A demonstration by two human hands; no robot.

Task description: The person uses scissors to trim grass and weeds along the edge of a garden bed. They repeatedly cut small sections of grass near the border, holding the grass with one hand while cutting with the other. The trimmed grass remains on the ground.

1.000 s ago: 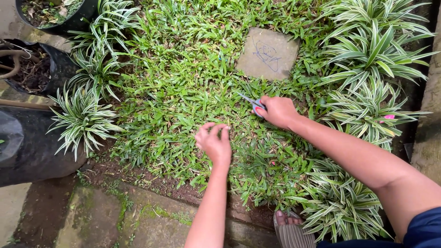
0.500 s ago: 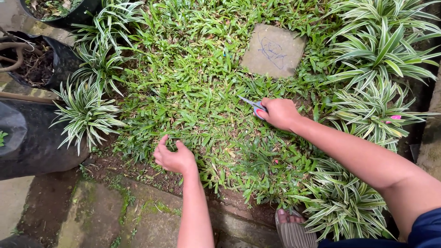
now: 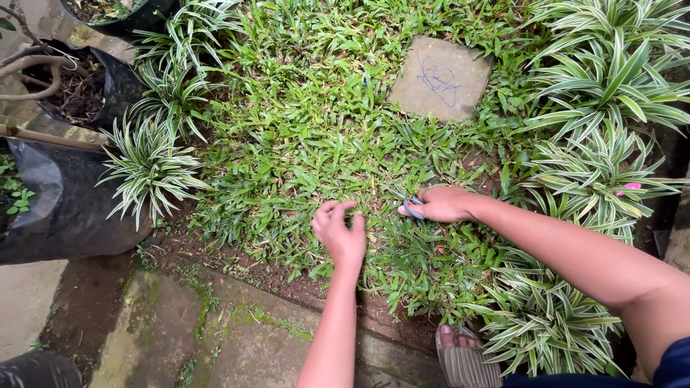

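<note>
1. Right hand (image 3: 444, 204) clenches a pair of small scissors with blue-grey plastic handles (image 3: 412, 208), the blades pointing left and sunk low into the patch of short green ground-cover grass (image 3: 309, 151), so only the handle loop shows clearly.
2. Left hand (image 3: 340, 230) rests on the grass just left of the scissors, fingers curled into the blades of grass; whether it pinches a tuft cannot be told.
3. Trimming appears to be the step in hand, one hand gathering grass while the other brings the cutter to it. A clean snip would call for the tuft to be held taut and the fingertips kept clear of the blades, since the two hands sit near each other.
4. Half a second earlier the left hand lay farther left and lower, at the bare soil edge; it now sits back beside the scissors. The right hand has dropped lower into the grass, and the blades, then plainly visible, are now mostly hidden.
5. Around the patch: a square grey stepping stone with blue scribbles (image 3: 440, 77) above, white-striped green spider plants (image 3: 596, 79) at both sides, black plastic grow bags (image 3: 65, 208) at left, mossy concrete paving (image 3: 180, 330) below, and a sandalled foot (image 3: 463, 352) at the bottom edge.
</note>
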